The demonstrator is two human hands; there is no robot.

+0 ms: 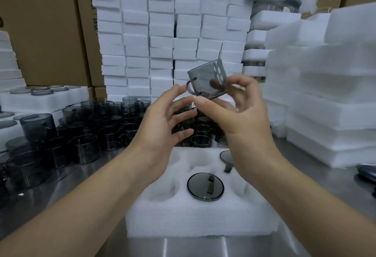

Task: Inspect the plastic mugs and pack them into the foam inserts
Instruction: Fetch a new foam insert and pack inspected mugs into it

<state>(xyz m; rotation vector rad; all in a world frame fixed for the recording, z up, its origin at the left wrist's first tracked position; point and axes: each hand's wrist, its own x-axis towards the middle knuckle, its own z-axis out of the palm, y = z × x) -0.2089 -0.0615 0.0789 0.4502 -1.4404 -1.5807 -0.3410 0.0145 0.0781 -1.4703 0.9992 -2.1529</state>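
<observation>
While pinched by right hand (244, 118): 1 smoky plastic mug (205, 77); left hand (160, 122) slack; white foam insert (183, 220): 2 seated mugs (205, 187), 1 half-hidden.

Nothing legible (blurred print on carton (87, 53))

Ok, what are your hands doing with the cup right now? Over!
Right hand pinches mug, raised and tilted. Left hand open, fingers by its handle. Foam insert below, two mugs seated, left pockets free.
</observation>
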